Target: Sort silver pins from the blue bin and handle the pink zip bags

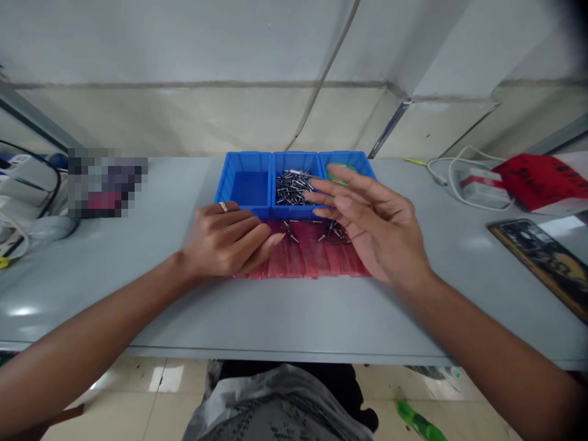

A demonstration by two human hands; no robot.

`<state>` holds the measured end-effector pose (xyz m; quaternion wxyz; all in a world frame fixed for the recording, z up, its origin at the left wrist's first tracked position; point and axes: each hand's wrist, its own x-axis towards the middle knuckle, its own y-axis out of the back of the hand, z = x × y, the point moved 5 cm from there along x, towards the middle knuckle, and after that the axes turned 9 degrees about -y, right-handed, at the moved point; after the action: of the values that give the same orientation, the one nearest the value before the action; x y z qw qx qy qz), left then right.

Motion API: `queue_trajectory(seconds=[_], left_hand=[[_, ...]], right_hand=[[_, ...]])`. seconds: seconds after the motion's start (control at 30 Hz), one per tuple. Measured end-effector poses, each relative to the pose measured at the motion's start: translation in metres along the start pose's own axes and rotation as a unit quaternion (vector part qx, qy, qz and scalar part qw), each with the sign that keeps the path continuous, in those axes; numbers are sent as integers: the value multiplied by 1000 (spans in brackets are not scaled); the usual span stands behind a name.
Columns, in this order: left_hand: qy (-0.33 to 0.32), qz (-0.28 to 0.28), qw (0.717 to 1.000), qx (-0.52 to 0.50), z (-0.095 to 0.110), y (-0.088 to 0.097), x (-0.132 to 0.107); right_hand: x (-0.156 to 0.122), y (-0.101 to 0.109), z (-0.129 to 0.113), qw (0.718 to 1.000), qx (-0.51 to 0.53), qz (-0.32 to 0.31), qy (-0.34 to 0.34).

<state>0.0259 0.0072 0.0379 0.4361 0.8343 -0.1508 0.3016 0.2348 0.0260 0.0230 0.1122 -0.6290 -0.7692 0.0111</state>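
A red ribbed mat [316, 260] lies on the grey table [294, 318] in front of me, with a few small metal pins [333, 233] scattered on it. My left hand [227, 242], wearing a ring, rests flat on the mat's left end, fingers stretched out and together. My right hand [367, 223] hovers above the mat's right part, fingers spread and empty, slightly blurred. Behind the mat stand three joined blue bins [248, 184]. The left bin looks empty, the middle one holds a heap of metal pins [294, 185], and the right one holds something green [340, 171].
At the right lie a white cable [452, 168], a white box [487, 187], a red bag [542, 177] and a dark framed board [544, 257]. White gear and cables [27, 196] sit at the left. A wall stands close behind the table.
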Motion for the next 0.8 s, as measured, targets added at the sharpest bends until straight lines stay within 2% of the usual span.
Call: queue_trajectory(seconds=[0.07,0.17,0.23,0.3,0.4,0.47,0.57,0.7,0.8], left_hand=[[-4,-4,1000,14,0,0,2],[-5,-11,1000,22,1,-1,4],[-9,-14,1000,23,2,0,5],[-11,-16,999,27,3,0,6],[-8,-16,999,38,2,0,6],[-4,-14,999,45,2,-1,7],[-1,-14,999,46,3,-1,7],[-3,-16,999,46,4,-1,6],[-3,-20,999,43,4,-2,6]], right_hand=[[-1,-3,-4,999,-23,-25,7],[-7,-9,-8,980,-179,-25,76],[-12,-15,-8,939,-305,-25,155],[-16,-21,-2,881,-415,-53,220],[-16,-27,14,795,-539,-135,244],[-15,-28,21,763,-573,-174,245],[-15,-28,22,757,-568,-181,267],[-15,-28,23,776,-549,-177,257],[-16,-28,21,799,-527,-152,245]])
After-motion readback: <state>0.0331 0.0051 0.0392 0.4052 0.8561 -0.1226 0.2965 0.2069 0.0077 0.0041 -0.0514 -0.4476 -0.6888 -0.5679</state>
